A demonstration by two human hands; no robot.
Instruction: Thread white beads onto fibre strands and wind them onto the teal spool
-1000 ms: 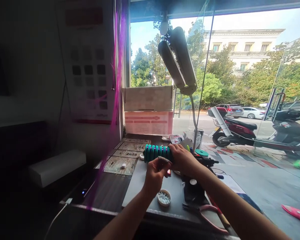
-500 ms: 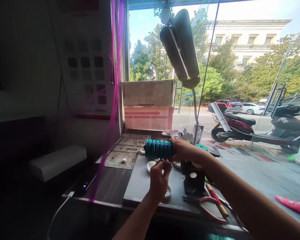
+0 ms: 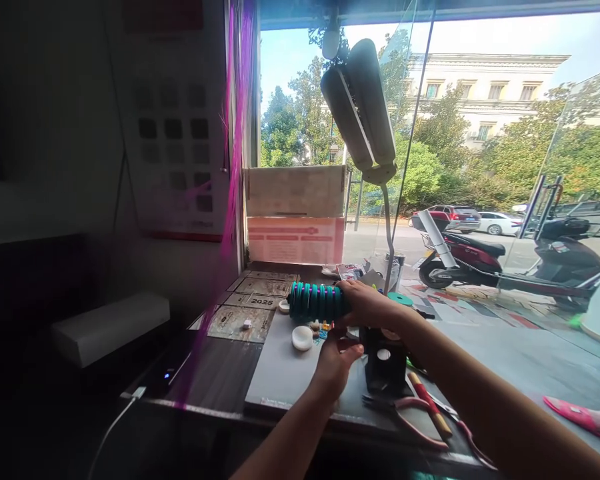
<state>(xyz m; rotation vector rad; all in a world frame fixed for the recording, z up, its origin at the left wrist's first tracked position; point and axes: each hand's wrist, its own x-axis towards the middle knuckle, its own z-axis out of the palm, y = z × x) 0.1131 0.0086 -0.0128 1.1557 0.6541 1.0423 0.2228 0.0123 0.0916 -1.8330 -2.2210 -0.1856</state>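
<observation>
Over the board's (image 3: 273,377) far end, the right hand (image 3: 369,303) curls its fingers around the right end of the teal-ringed roller (image 3: 314,303), as before. The left hand (image 3: 333,367) has shifted right, toward the black stand (image 3: 383,375), baring more white dish (image 3: 302,338); whether its fingers pinch anything cannot be told.

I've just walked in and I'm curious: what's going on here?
The person's right hand holds the right-hand end of a ridged teal roll. The left hand is just below, beside a black stand; whether it holds anything is unclear. A white dish and pliers lie nearby.
</observation>
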